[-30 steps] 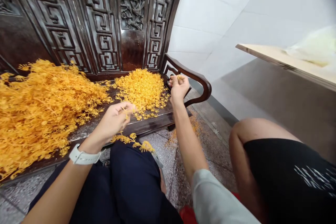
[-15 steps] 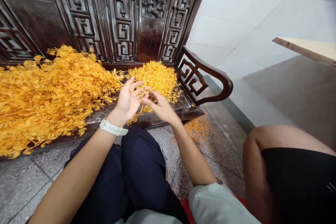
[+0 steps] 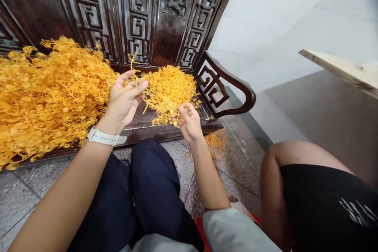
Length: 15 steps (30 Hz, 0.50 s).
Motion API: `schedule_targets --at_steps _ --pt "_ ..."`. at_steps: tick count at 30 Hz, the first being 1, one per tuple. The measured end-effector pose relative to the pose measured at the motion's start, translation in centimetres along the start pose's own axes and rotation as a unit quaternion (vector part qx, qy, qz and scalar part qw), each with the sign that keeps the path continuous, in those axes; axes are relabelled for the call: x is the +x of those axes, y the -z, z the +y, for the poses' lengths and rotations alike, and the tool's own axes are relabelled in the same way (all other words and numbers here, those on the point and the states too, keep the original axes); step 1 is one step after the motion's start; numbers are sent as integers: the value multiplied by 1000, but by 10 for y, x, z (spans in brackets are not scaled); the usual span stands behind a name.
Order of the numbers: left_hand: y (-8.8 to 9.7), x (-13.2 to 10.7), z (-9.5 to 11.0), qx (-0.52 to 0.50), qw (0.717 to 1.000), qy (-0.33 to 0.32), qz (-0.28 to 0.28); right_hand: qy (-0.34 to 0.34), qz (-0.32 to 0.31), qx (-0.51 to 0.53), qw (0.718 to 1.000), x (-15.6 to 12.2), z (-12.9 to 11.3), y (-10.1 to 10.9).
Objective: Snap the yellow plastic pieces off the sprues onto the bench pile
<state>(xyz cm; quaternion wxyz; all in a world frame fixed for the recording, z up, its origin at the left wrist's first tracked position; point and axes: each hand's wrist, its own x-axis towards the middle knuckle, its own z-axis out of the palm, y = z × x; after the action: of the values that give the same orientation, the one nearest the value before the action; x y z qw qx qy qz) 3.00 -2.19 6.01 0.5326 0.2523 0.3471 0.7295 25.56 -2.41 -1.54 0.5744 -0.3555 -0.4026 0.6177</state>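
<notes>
My left hand [image 3: 125, 96], with a white watch at the wrist, is closed on a thin yellow plastic sprig [image 3: 133, 71] that sticks up above the fingers. It is held over the dark wooden bench seat [image 3: 138, 120]. My right hand [image 3: 189, 120] is lower and to the right, its fingers pinched on small yellow plastic pieces [image 3: 165, 116] at the front edge of the smaller pile [image 3: 169, 86]. A large heap of yellow branched sprigs [image 3: 47, 90] covers the left of the seat.
The carved dark bench back [image 3: 138, 15] rises behind the piles, with a curved armrest [image 3: 227, 82] at the right. Another person's bare knee and black shorts [image 3: 298, 181] are at the right. A wooden board edge [image 3: 339, 69] juts in. Loose yellow bits [image 3: 217, 143] lie on the terrazzo floor.
My hands have come apart: the left rose to the left with a sprig, the right dropped to the front of the small pile. Earlier the right hand was by the armrest.
</notes>
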Motion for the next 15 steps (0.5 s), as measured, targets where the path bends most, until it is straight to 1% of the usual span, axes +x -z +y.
schedule_targets --at_steps 2,4,6,7,9,12,14,15 --pt "0 -2 -3 35 999 9 -14 -1 71 72 995 8 -8 -4" --pt "0 -4 -5 67 996 36 -37 -13 114 121 986 14 -13 -7" --pt "0 -7 -6 128 988 59 -67 -25 113 145 983 17 -16 -9" --pt "0 -9 -8 175 980 57 -81 -25 105 148 983 17 -18 -11" --pt "1 -13 -12 289 952 24 -100 -11 86 135 987 17 -24 -14" --pt "4 -17 -19 452 883 -45 -117 42 67 94 992 18 -34 -18" --pt "6 -17 -22 520 841 -77 -130 79 57 65 993 20 -38 -21" --pt "7 -16 -23 540 825 -92 -138 95 56 50 993 21 -38 -23"
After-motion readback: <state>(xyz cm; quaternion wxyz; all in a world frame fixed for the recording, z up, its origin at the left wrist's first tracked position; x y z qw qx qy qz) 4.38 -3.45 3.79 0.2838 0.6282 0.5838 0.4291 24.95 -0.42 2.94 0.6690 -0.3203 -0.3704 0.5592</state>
